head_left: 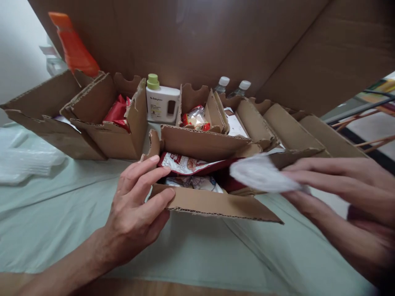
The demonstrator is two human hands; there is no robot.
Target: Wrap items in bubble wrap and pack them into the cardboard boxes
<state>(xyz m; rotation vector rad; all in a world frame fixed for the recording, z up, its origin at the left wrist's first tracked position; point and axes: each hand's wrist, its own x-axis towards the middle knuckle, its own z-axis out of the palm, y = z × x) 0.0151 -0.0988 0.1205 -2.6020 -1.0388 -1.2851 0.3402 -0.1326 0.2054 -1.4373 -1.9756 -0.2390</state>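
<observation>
My left hand (140,205) grips the left end of an open cardboard box (216,203), fingertips over its rim and thumb on the front wall. Inside that box lie a dark red and white printed packet (185,164) and, below it, another patterned packet (194,183). On the right, my right hand (336,189) pinches a blurred white item (262,172), soft-looking, over the box's right end. Part of the right palm is dark and hard to make out.
Behind stand cardboard boxes (119,139) with red packets, a white bottle with green cap (162,102), a box with a wrapped snack (196,117) and two white-capped bottles (222,84). An orange bottle (74,47) is back left; clear plastic (27,154) lies left on green cloth (77,197).
</observation>
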